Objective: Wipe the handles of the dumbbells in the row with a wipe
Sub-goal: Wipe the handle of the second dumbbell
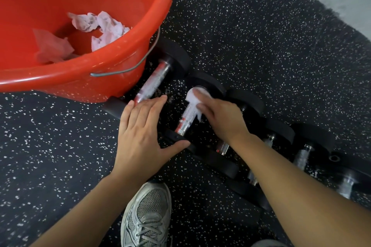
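Pressing a white wipe (193,96) around the far end of a chrome handle (185,119), the right hand (222,118) curls its fingers over the bar of the second dumbbell in the row, closed on the wipe so the damp sheet wraps the metal rather than sliding off it. The left hand (140,128) lies flat and spread wide, holding nothing, its palm resting on the near black weight heads (176,138), probably to keep the round dumbbells from rolling while the bar is rubbed. The first dumbbell's handle (152,82) lies just beside the bucket and shows a pale, streaky film on its knurled steel. More dumbbells (303,154) run on toward the right edge of the floor, partly hidden under the right forearm, their short shiny bars set between matte black discs. The orange plastic bucket (124,62), smooth and glossy with a thin wire bail, stands at the row's left end and holds crumpled used wipes (100,28), likely kept close for discards. The floor (261,36) is dark speckled rubber; a grey mesh shoe (146,216) stands near the row
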`<state>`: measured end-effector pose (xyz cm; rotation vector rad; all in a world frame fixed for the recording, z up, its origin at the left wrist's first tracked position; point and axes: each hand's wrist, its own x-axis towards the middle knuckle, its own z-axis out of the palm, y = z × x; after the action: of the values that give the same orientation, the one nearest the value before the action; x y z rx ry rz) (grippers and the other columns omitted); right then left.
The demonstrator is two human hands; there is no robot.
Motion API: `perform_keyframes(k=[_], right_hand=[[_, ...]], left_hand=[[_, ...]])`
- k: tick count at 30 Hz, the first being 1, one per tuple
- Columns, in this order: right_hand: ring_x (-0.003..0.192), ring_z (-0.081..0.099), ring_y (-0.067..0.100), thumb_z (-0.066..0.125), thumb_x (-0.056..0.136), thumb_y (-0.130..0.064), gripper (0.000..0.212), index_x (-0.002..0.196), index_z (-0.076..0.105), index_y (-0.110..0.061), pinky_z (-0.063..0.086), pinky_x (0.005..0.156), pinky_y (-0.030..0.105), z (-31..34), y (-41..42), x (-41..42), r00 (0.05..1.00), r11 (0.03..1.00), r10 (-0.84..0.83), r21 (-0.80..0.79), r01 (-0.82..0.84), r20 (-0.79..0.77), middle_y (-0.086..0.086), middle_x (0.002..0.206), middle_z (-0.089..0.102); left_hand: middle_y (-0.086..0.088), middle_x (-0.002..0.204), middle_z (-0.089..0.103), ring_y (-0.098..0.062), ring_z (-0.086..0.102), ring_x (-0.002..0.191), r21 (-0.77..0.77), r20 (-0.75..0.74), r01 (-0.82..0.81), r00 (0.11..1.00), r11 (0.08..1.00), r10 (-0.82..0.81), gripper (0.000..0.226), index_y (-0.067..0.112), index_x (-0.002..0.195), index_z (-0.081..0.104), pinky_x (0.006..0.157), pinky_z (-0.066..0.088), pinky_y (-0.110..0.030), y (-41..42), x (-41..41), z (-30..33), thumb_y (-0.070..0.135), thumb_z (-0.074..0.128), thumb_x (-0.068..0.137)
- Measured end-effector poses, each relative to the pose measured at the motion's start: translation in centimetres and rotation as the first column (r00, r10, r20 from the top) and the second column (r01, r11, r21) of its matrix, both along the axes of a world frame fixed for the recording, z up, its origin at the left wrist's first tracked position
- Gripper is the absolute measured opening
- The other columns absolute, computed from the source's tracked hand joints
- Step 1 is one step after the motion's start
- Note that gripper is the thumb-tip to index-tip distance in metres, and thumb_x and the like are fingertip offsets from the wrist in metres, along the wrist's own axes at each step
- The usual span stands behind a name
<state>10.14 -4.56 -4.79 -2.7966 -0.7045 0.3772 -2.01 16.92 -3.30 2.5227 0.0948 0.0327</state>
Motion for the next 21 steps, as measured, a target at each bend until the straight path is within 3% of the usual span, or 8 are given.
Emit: perform_keyframes(k=[3,5,9,12,15,17,21], right_hand=[[0.079,0.067,0.023,0.044,0.106,-0.042,0.044,0.150,0.042,-0.043,0.056,0.074,0.042,-0.1,0.2,0.0,0.995,0.994,-0.086,0.065,0.089,-0.049,0.003,0.089,0.072],[0.080,0.067,0.020,0.040,0.104,-0.047,0.046,0.150,0.042,-0.046,0.057,0.076,0.041,0.3,0.2,-0.9,0.992,0.997,0.009,0.079,0.001,-0.124,0.000,0.089,0.070],[0.107,0.071,0.023,0.030,0.098,-0.057,0.048,0.145,0.044,-0.053,0.057,0.087,0.037,0.7,0.9,-2.6,0.926,0.953,0.301,0.097,-0.286,-0.229,-0.003,0.125,0.073],[0.098,0.073,0.023,0.027,0.097,-0.060,0.051,0.145,0.043,-0.053,0.058,0.081,0.038,0.9,1.2,-1.5,0.905,0.928,0.371,0.037,-0.372,-0.207,-0.001,0.115,0.076],[0.077,0.067,0.020,0.028,0.099,-0.059,0.052,0.148,0.041,-0.051,0.054,0.073,0.035,1.2,0.3,-0.1,0.967,0.981,0.192,0.015,-0.193,-0.169,-0.003,0.084,0.070],[0.064,0.057,0.012,0.036,0.103,-0.052,0.046,0.149,0.041,-0.050,0.052,0.066,0.033,0.9,-0.1,0.4,0.991,0.999,0.033,0.042,-0.028,-0.127,-0.013,0.063,0.052],[0.057,0.049,0.003,0.045,0.106,-0.043,0.042,0.147,0.045,-0.048,0.048,0.067,0.028,0.0,0.1,-0.6,0.987,0.990,-0.007,0.141,0.031,-0.164,-0.018,0.060,0.048]], left_hand=[[-0.001,0.153,0.051,-0.020,0.041,0.148,0.002,-0.003,0.004,1.000,1.000,-0.004,0.106,0.016,0.158,0.036,0.131,0.008,-0.043,0.0,0.0,0.0,0.082,0.063,0.079],[-0.002,0.153,0.051,-0.020,0.041,0.148,0.003,-0.008,0.006,1.000,1.000,-0.006,0.106,0.016,0.158,0.036,0.131,0.010,-0.045,0.0,0.0,-0.1,0.082,0.063,0.080],[-0.003,0.153,0.051,-0.020,0.040,0.148,0.005,-0.007,-0.002,1.000,1.000,0.002,0.106,0.015,0.157,0.037,0.131,0.010,-0.044,0.0,0.0,-0.1,0.080,0.065,0.079],[-0.004,0.152,0.052,-0.020,0.041,0.148,0.011,-0.007,-0.006,1.000,1.000,0.006,0.106,0.014,0.157,0.037,0.131,0.011,-0.045,0.0,0.0,0.0,0.079,0.066,0.078],[-0.004,0.152,0.053,-0.021,0.042,0.147,0.012,-0.011,-0.008,1.000,1.000,0.008,0.107,0.014,0.157,0.036,0.131,0.010,-0.045,-0.1,0.0,0.0,0.080,0.064,0.078],[-0.003,0.151,0.053,-0.020,0.042,0.147,0.015,-0.009,-0.007,1.000,1.000,0.007,0.107,0.015,0.157,0.036,0.131,0.009,-0.043,-0.1,0.0,0.0,0.081,0.063,0.078],[-0.003,0.152,0.052,-0.020,0.041,0.147,0.018,-0.008,-0.003,1.000,1.000,0.003,0.106,0.015,0.157,0.036,0.131,0.009,-0.042,0.0,0.0,0.0,0.080,0.064,0.078]])
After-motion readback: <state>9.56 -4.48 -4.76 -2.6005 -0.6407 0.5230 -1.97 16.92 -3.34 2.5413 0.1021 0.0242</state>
